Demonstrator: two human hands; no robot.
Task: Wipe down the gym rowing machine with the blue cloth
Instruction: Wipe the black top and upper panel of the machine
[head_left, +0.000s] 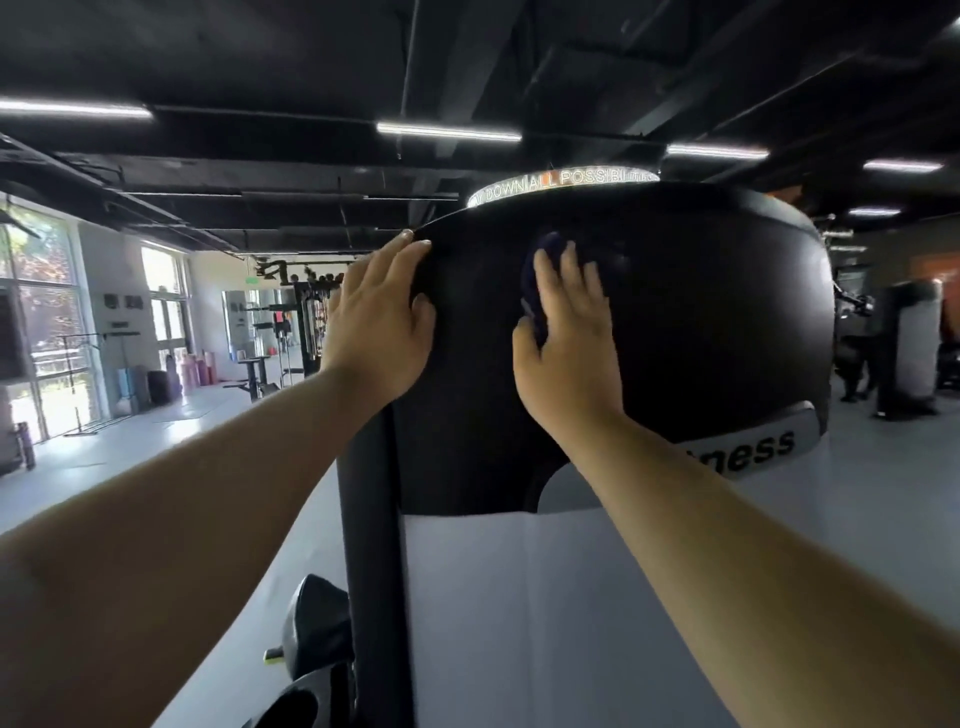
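My right hand (569, 343), fingers straight, pressed the blue cloth (540, 270) flat against the upper face of the rowing machine's black housing (717, 312). My left hand (379, 322) rested open, fingers extended, on the housing's left edge.

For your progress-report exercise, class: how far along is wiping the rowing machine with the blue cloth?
Done: no wiped area can be told. In hand: the right hand presses the blue cloth flat on the black housing; the left hand rests on its edge. Left, likely: the pale panel and black post below.
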